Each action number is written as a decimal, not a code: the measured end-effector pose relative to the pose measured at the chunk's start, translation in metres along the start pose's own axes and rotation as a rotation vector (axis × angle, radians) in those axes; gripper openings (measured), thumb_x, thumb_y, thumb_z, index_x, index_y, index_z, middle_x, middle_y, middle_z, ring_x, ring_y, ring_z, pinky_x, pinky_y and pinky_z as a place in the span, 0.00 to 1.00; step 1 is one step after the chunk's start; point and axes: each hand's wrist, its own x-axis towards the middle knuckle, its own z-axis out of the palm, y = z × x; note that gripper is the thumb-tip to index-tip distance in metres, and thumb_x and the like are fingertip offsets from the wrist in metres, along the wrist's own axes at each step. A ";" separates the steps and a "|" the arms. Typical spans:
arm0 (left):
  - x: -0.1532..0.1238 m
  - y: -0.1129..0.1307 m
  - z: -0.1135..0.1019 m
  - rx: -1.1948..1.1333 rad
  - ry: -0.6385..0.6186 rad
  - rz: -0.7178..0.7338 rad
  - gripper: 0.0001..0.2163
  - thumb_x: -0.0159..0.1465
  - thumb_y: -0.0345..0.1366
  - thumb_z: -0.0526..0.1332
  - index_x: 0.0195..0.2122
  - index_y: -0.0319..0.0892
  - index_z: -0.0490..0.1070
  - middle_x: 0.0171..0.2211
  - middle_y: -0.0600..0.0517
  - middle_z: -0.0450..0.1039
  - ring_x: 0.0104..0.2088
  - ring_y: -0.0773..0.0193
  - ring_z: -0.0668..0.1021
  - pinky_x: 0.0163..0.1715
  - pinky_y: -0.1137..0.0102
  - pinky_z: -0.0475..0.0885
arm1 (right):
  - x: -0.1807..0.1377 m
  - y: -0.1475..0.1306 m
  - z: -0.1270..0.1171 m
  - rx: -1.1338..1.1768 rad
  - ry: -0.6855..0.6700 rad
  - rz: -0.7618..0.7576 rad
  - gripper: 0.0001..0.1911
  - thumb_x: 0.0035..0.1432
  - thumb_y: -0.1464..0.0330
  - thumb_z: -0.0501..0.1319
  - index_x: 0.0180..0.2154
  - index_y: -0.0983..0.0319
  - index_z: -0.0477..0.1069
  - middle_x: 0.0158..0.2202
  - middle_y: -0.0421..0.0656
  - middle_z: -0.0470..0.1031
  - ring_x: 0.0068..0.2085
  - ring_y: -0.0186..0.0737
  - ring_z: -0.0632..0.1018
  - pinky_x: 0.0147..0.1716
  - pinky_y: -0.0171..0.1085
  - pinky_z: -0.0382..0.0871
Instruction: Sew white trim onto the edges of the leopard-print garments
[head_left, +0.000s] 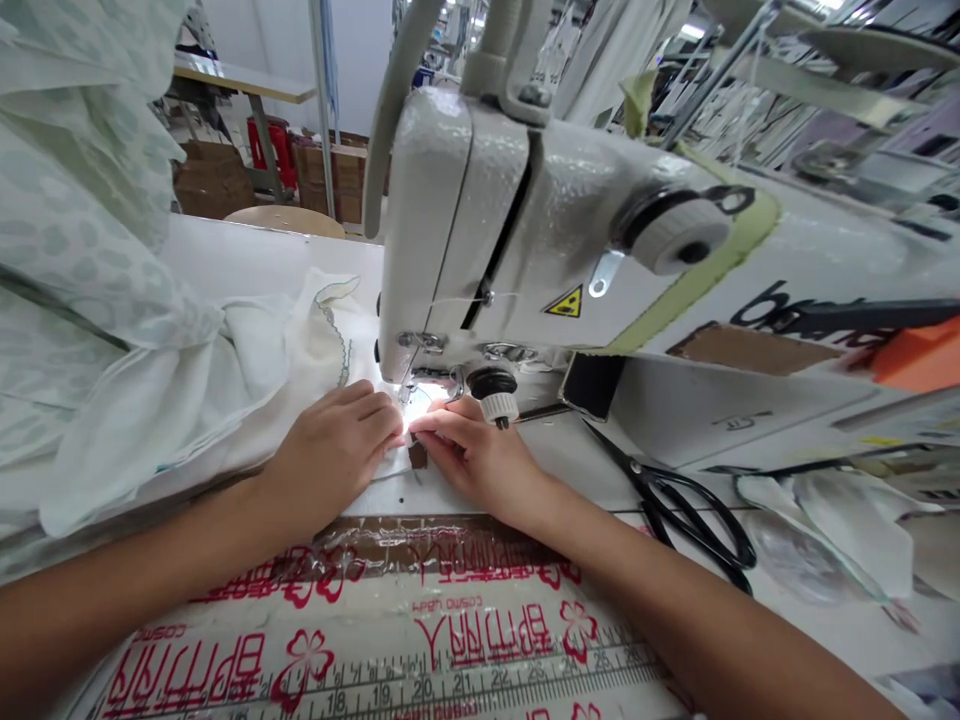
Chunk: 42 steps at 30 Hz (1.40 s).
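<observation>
Ruler nearest; left hand curled beside white cloth, right hand fingertips close together under sewing machine; cannot tell what either holds

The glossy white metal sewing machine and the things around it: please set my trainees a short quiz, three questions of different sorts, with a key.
1. True or false: in the picture, the black metal scissors lie to the right of the person's bare right hand.

2. Multiple choice: what colour is the small triangular warning sticker on the glossy white metal sewing machine?
A) Blue and white
B) Yellow and black
C) Green and red

3. Short answer: which bare hand is nearer the pale fabric with grey-green spots?

Key: 1. True. 2. B. 3. The left hand.
</observation>
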 end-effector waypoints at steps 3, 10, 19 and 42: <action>-0.005 -0.001 -0.004 -0.062 0.035 0.077 0.10 0.68 0.32 0.52 0.29 0.38 0.65 0.27 0.52 0.67 0.32 0.64 0.68 0.35 0.69 0.65 | 0.001 0.000 0.000 -0.011 -0.005 0.032 0.16 0.63 0.65 0.51 0.38 0.61 0.76 0.35 0.47 0.73 0.34 0.37 0.74 0.31 0.34 0.66; -0.009 -0.001 0.003 0.081 -0.004 -0.028 0.09 0.67 0.30 0.51 0.32 0.37 0.68 0.30 0.49 0.69 0.34 0.60 0.69 0.35 0.64 0.66 | 0.001 -0.001 0.001 -0.026 -0.001 0.032 0.16 0.63 0.64 0.51 0.38 0.61 0.76 0.34 0.46 0.73 0.32 0.36 0.73 0.29 0.34 0.63; -0.011 -0.003 -0.008 -0.117 -0.035 0.144 0.10 0.67 0.28 0.50 0.35 0.37 0.70 0.27 0.52 0.65 0.30 0.64 0.66 0.32 0.69 0.64 | 0.000 0.003 0.001 -0.043 0.040 0.000 0.16 0.63 0.64 0.51 0.37 0.61 0.76 0.32 0.45 0.73 0.31 0.35 0.72 0.29 0.34 0.62; -0.015 -0.013 0.002 -0.117 0.028 0.151 0.08 0.68 0.30 0.49 0.38 0.42 0.67 0.34 0.51 0.70 0.36 0.62 0.70 0.35 0.68 0.66 | -0.013 0.005 -0.049 -0.664 -0.192 -0.177 0.12 0.57 0.80 0.54 0.42 0.69 0.70 0.39 0.51 0.74 0.41 0.45 0.72 0.36 0.40 0.67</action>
